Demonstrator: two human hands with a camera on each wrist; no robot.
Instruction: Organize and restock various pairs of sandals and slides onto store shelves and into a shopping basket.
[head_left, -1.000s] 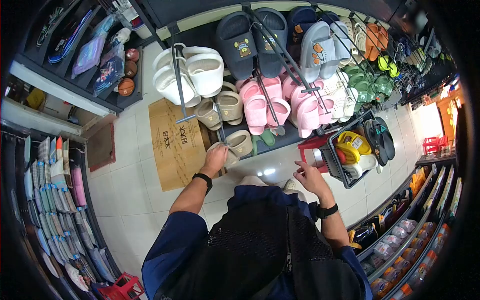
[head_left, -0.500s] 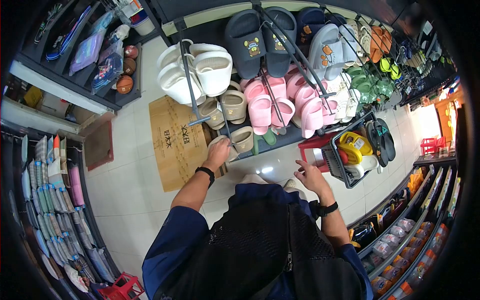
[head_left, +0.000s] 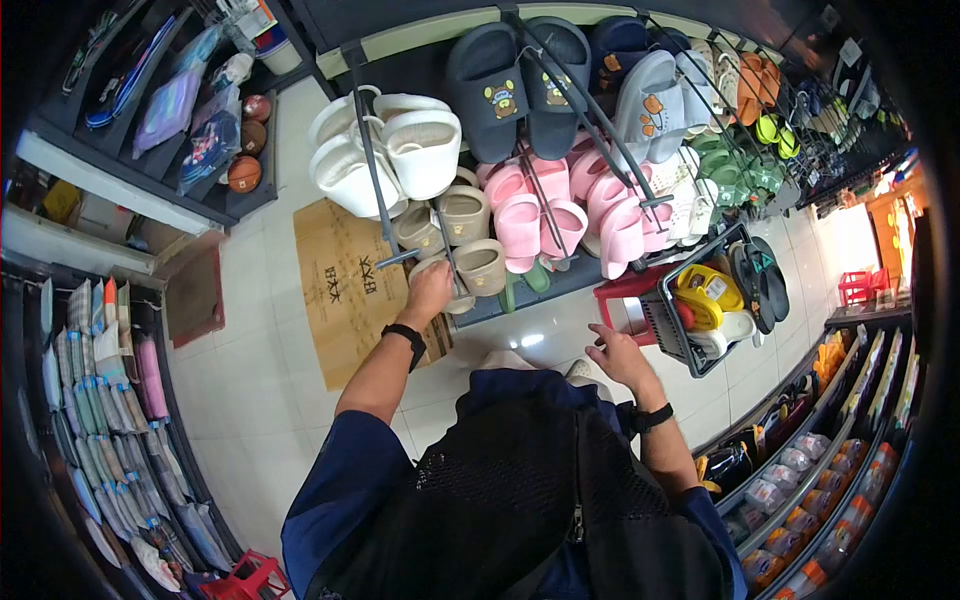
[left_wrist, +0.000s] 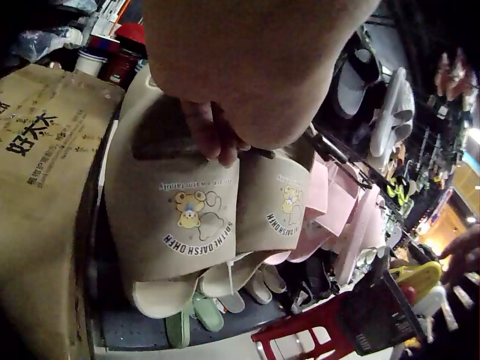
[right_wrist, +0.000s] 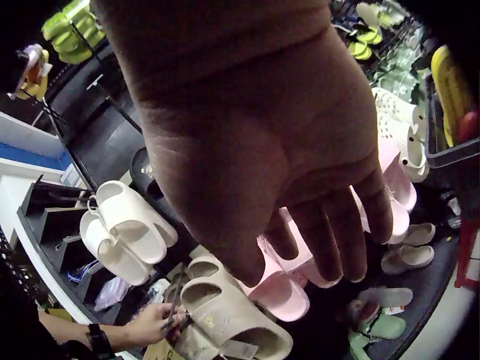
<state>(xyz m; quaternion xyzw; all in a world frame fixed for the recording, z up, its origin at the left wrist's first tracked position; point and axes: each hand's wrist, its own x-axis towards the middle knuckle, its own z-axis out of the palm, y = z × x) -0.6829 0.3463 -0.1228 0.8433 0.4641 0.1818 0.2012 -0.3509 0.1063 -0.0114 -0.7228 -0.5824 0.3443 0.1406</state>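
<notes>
My left hand (head_left: 429, 290) is at the front pair of beige slides (head_left: 480, 268), beside a metal display hook. Curled fingers (left_wrist: 202, 135) grip the pair at the foot opening in the left wrist view, where the straps (left_wrist: 187, 210) carry a small bear print. Another pair of beige slides (head_left: 463, 213) hangs right behind. My right hand (head_left: 622, 358) hovers over the floor with relaxed fingers and holds nothing. The right wrist view has its palm (right_wrist: 262, 150) in front of the rack, with pink slides (right_wrist: 281, 296) beyond the fingertips.
White slides (head_left: 422, 150), dark grey slides (head_left: 487, 95) and pink slides (head_left: 518, 230) hang on long hooks jutting outward. A flat cardboard piece (head_left: 335, 300) lies left of the rack. On the right, a basket (head_left: 668, 325) of footwear stands by a red stool (head_left: 625, 305).
My left hand and the front beige slides have moved a little toward the rack, closer to the pair behind. My right hand stays in nearly the same place.
</notes>
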